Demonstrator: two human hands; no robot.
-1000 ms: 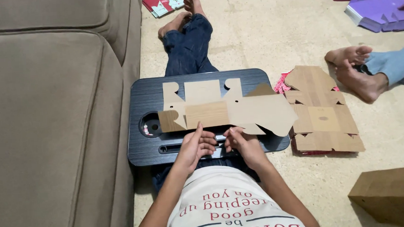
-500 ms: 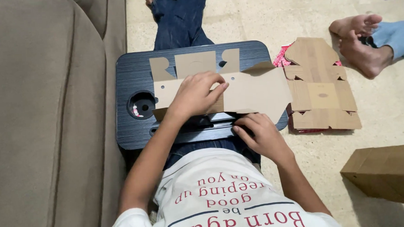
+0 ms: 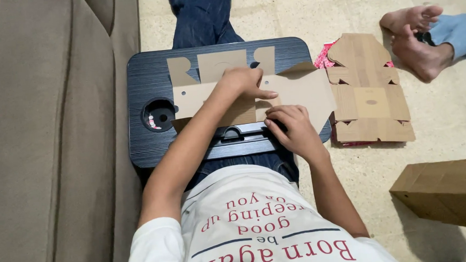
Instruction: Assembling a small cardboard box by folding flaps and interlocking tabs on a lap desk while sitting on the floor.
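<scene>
Right hand: right hand (image 3: 292, 127) rests near the body, fingers curled, pinching the near edge of the flat brown die-cut cardboard box blank (image 3: 300, 93).
Left hand: left hand (image 3: 244, 82) presses flat, fingers spread, on the blank's middle.
Blank: lies unfolded on the black lap table (image 3: 145, 77).
Advice: keep the panel pinned; fold along the scored line.
Farther: stack of flat brown cardboard blanks (image 3: 369, 100) on the floor.

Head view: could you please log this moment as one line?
left hand: pressing flat cardboard cutout | right hand: at its near edge | surface: black lap tray | beside: cardboard stack
</scene>
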